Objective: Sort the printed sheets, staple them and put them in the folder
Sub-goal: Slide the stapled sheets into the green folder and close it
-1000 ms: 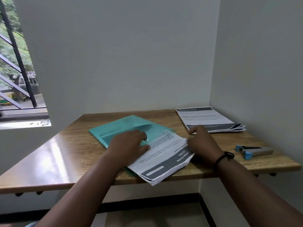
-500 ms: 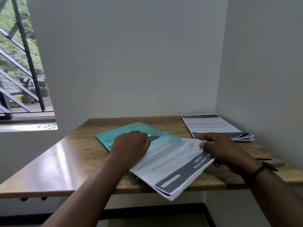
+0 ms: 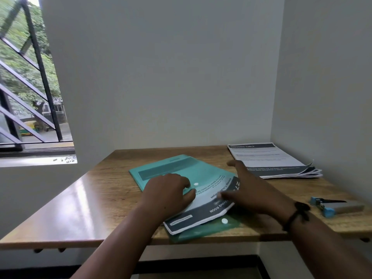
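Observation:
A teal plastic folder (image 3: 173, 168) with white snap buttons lies open in the middle of the wooden table (image 3: 96, 198). A set of printed sheets (image 3: 203, 212) with dark bands sits partly inside it, the near end sticking out over the lower flap. My left hand (image 3: 169, 192) presses down on the folder's upper flap and the sheets. My right hand (image 3: 251, 188) rests spread and blurred over the sheets' right side. A second stack of printed sheets (image 3: 269, 160) lies at the back right. A blue and grey stapler (image 3: 338, 206) lies on the right.
The table stands in a corner, with white walls behind and to the right. A barred window (image 3: 30, 87) is at the left. The folder's lower flap (image 3: 203, 232) overhangs the table's front edge slightly.
The sheets have slid further into the folder and now lie flat. My right hand let go of their corner and spread over them. My left hand stayed on the flap.

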Tool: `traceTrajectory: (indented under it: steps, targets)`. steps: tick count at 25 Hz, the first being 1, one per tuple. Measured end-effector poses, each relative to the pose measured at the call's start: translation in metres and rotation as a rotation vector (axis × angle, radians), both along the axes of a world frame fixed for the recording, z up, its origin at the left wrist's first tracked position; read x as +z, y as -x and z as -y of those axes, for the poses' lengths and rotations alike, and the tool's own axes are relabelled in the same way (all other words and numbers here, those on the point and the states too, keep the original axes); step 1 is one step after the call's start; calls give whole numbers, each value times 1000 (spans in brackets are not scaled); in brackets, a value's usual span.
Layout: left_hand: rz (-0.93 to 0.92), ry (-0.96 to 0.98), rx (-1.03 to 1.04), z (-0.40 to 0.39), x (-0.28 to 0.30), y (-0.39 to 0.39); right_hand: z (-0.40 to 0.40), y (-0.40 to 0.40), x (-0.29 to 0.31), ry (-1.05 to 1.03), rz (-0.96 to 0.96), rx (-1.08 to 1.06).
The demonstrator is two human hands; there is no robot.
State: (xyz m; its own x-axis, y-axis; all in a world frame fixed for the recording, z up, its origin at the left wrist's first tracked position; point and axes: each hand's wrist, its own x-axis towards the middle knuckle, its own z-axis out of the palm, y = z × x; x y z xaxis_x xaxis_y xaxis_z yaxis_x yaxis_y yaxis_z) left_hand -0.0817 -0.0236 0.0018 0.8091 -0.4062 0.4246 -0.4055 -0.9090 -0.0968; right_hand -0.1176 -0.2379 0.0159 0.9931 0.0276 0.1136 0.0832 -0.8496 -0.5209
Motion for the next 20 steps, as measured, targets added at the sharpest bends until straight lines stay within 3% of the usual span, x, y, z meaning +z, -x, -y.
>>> traceTrajectory:
  steps: [3, 8, 14, 17, 20]
  targets:
    - [-17, 41, -1, -2, 0, -1, 30, 3, 2, -55, -91, 159]
    - [-28, 44, -10, 1, -2, -2, 38, -2, -20, -294, 76, 54]
    - [8, -52, -9, 1, -5, -3, 13, -17, -27, 52, 201, -193]
    - [-7, -67, -12, 1, -7, -5, 11, -24, -25, 78, 112, -226]
    - [-85, 5, 7, 4, -8, -8, 17, -30, -16, -5, -29, -127]
